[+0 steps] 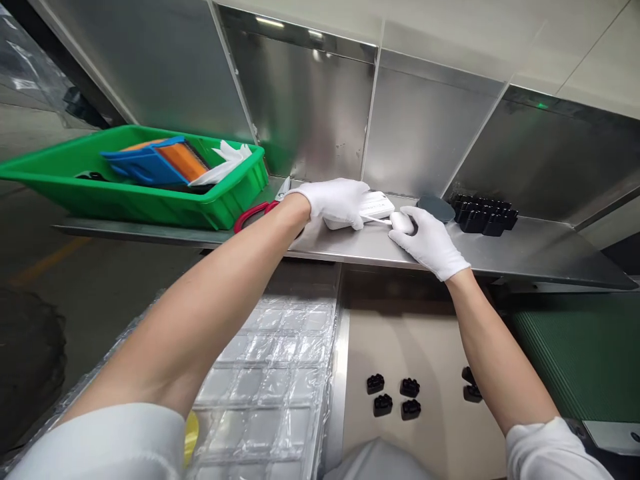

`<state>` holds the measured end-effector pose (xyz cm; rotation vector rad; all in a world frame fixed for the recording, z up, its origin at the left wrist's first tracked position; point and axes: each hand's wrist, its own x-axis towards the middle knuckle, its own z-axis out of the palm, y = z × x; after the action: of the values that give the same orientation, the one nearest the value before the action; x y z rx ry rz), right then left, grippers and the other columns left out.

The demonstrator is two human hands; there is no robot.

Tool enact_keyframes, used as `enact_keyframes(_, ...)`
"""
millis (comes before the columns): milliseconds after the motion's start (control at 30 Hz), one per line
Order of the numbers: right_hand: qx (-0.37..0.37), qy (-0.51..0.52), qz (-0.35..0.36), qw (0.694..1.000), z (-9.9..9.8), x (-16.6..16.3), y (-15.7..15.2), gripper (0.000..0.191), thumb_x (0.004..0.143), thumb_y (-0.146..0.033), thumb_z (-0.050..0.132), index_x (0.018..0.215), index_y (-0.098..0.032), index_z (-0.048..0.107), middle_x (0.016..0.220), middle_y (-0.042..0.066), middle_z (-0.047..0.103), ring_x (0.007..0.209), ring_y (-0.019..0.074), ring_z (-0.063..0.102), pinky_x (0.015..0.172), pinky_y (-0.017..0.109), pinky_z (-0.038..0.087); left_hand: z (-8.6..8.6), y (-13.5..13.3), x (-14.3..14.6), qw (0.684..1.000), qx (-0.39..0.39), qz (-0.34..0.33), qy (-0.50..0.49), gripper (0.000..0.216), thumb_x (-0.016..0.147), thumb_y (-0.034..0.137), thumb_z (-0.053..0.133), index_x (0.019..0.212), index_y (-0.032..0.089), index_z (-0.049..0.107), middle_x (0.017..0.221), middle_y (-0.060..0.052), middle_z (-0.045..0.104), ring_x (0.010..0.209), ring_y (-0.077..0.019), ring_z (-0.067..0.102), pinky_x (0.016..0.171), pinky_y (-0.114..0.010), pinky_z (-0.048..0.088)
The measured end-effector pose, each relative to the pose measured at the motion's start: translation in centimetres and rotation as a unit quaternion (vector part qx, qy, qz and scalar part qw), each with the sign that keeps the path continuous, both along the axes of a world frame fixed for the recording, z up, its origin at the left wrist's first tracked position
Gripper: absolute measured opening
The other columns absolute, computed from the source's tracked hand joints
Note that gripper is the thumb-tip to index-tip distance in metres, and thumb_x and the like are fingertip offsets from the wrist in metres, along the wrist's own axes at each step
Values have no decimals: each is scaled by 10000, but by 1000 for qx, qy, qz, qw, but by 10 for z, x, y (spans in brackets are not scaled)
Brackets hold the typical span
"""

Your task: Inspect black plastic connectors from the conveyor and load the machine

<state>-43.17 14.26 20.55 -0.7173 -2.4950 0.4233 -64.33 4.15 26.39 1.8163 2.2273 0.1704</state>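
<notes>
Both hands wear white gloves and are over the metal shelf (pixel 345 245). My right hand (pixel 427 241) is closed on a small, rounded white piece (pixel 401 223), with fingertips at its edges. From that piece a thin white cord (pixel 376 219) runs left to the fingers of my left hand (pixel 341 201), which are curled round its end. A white box (pixel 379 204) with faint print lies just behind the cord, partly covered by my left hand. Scissors with red handles (pixel 250 217) rest beside my left wrist.
At the left stands a green bin (pixel 215 207) holding blue and orange items. Toward the right of the shelf are a dark round disc (pixel 436 209) and clustered black blocks (pixel 484 215). Below lie plastic-wrapped clear trays (pixel 270 387), several small black parts (pixel 383 405) and a green belt (pixel 575 353).
</notes>
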Motion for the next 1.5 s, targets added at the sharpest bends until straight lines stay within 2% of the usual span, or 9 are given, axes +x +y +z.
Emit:
enact_keyframes(233,-17,20,33,999,0,-7,2,443,727,-282,755,1169,-245,747,1171,58,792,1070,320,717,978,453,574,2,2,-3,1000,-7,-28,-1,919,610,469,764,1494,314,567,1380,-41,708,1258,-329,633,1032,-341,506)
enact_keyframes(467,69,80,24,994,7,-18,10,526,718,-260,773,1234,-175,727,1274,132,760,1212,349,695,1148,508,518,-2,-1,-8,997,7,-73,-36,970,602,381,722,1548,312,522,1411,-16,690,1248,-317,635,1045,-349,508)
enact_keyframes(633,-47,48,40,997,16,-30,32,597,745,-344,794,1307,-163,705,1400,129,714,1308,338,656,1186,510,483,-6,-2,-13,990,14,-105,-94,1051,602,338,708,1614,317,429,1463,-3,657,1237,-286,639,1024,-328,521)
enact_keyframes(767,-121,37,52,991,11,-25,39,739,771,-456,807,1417,-136,644,1466,144,681,1331,333,647,1187,497,478,-7,-3,-10,994,9,-83,-65,1028,601,329,710,1596,332,452,1386,-1,698,1168,-284,671,965,-333,536)
enact_keyframes(900,-124,19,61,990,8,-19,37,902,735,-517,842,1492,-96,590,1490,171,661,1355,352,633,1193,496,476,-9,0,-1,997,11,-77,-12,911,625,388,721,1516,349,533,1274,-2,742,1096,-295,701,905,-337,543)
enact_keyframes(1067,-94,18,66,993,7,-19,32,861,727,-474,850,1489,-155,607,1519,145,644,1392,356,611,1222,515,456,-8,1,10,996,28,-54,72,882,626,434,732,1481,309,556,1261,-73,739,1085,-338,707,886,-384,553)
enact_keyframes(1167,-82,14,53,995,6,-15,28,951,706,-487,872,1541,-159,557,1571,161,595,1439,389,570,1245,559,427,-6,-5,15,995,52,-67,55,803,625,418,723,1409,280,615,1232,-96,747,1044,-347,712,844,-417,561)
enact_keyframes(1333,-128,62,58,988,2,-16,35,1280,630,-575,948,1689,-236,315,1624,146,542,1456,386,561,1253,582,427,7,-17,2,990,89,-89,-66,570,609,305,741,1177,256,721,1128,-72,788,946,-308,718,745,-428,546)
enact_keyframes(1500,-138,59,48,987,5,-18,33,1240,605,-589,938,1655,-237,381,1536,171,608,1119,352,748,1069,553,590,47,-47,-23,992,70,-70,-74,490,589,316,717,1061,195,773,994,-79,773,900,-301,691,748,-440,526)
